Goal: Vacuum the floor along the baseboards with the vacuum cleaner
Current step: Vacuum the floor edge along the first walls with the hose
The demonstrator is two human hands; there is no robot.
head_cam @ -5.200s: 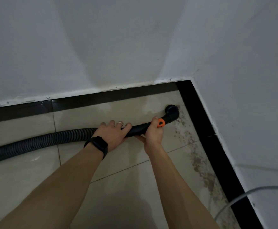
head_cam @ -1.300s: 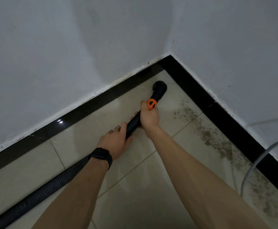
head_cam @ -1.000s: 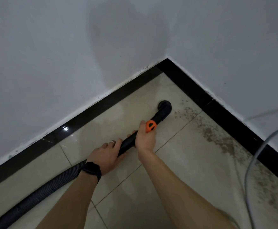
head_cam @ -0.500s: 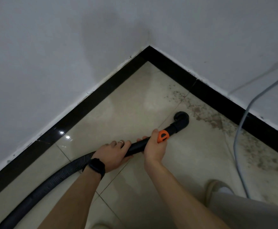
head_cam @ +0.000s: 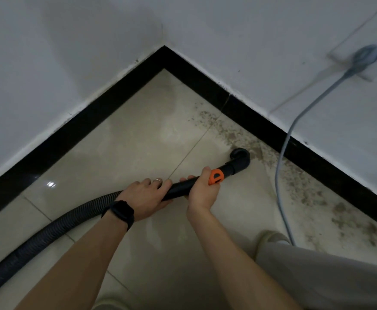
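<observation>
Gripping: left hand [head_cam: 146, 199] and right hand [head_cam: 203, 190] both closed around the vacuum hose [head_cam: 48, 229]
Nozzle [head_cam: 240, 161]: on the floor [head_cam: 138, 142], at the dust [head_cam: 295, 175] by the black baseboard [head_cam: 261, 121]
Obstacle: grey cord [head_cam: 281, 175] at 3 o'clock of the nozzle, plugged into a wall socket [head_cam: 366, 54]
Room: white-walled corner at 12 o'clock, beige tiles

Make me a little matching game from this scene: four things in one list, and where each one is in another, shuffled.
Things:
1. nozzle
2. smartwatch
3. orange collar
4. grey cord

Places:
A. on the left wrist
B. running from the wall socket down to the floor
C. at the edge of the dirt by the right baseboard
D. just beyond the right hand on the tube

Pairs: 1-C, 2-A, 3-D, 4-B
</observation>
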